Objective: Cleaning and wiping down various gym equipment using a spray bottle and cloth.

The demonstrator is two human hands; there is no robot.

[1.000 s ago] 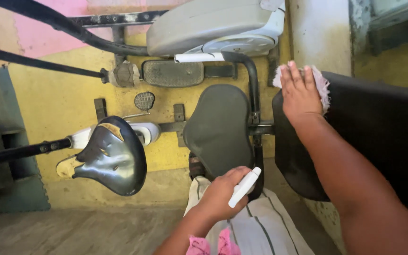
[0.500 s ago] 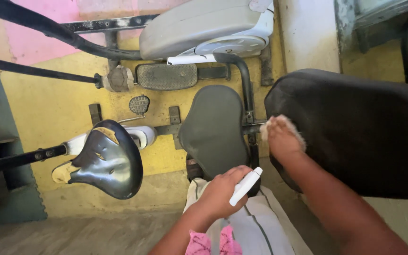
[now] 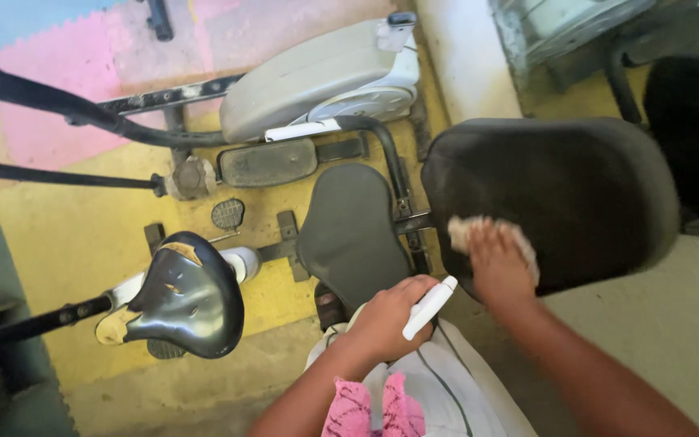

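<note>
My right hand point(image 3: 497, 265) presses a pale cloth point(image 3: 464, 230) flat against the near left edge of a wide black padded seat point(image 3: 560, 190). Only the cloth's edges show around the fingers. My left hand point(image 3: 386, 316) is closed around a small white bottle point(image 3: 429, 307), held low in front of my body beside a dark grey seat pad point(image 3: 349, 231). The bottle's tip points up and to the right, toward the black seat.
A grey exercise machine housing point(image 3: 317, 77) with pedals stands ahead on yellow and pink foam floor mats point(image 3: 82, 226). A black bicycle saddle point(image 3: 188, 295) sits at the left on a bar. Black handle bars point(image 3: 34, 97) cross the upper left. A second dark pad point(image 3: 693, 137) is at the far right.
My right hand has slid with the cloth from the far part of the black seat down to its near left edge. The view shifted right. My left hand kept holding the bottle.
</note>
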